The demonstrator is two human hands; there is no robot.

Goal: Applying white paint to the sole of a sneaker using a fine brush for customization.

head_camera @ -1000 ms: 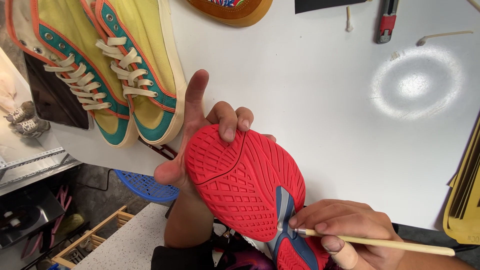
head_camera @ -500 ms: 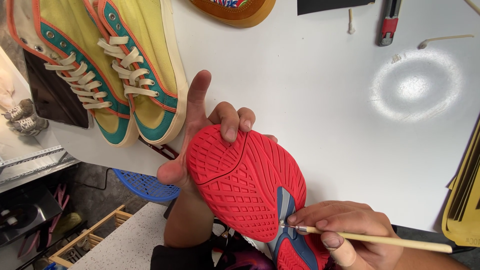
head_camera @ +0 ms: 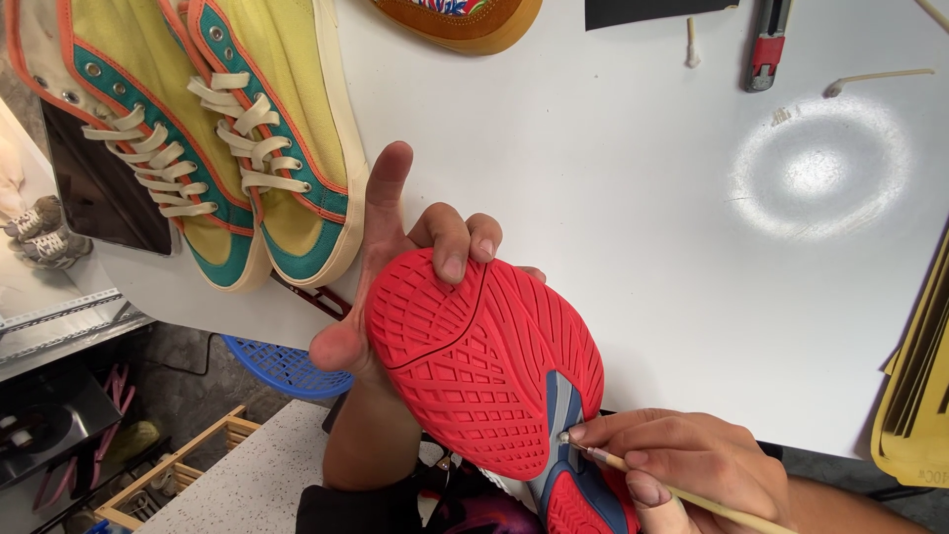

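Note:
My left hand (head_camera: 395,257) grips a sports shoe with its red sole (head_camera: 474,366) turned up, fingers curled over the toe and thumb at the side. A blue strip (head_camera: 559,405) runs through the middle of the sole. My right hand (head_camera: 682,465) holds a thin wooden brush (head_camera: 672,489) like a pen, its tip touching the blue strip at the sole's arch. Both hands hover over the near edge of a white table (head_camera: 613,198).
A pair of yellow high-top sneakers (head_camera: 227,138) with teal and orange trim lies at the table's left. An orange shoe (head_camera: 465,15), a red utility knife (head_camera: 766,44) and small sticks lie at the far edge. Yellow sheets (head_camera: 914,396) sit right. A blue basket (head_camera: 282,366) is below.
The brush tip has shifted slightly along the blue strip; the left hand keeps the shoe almost still.

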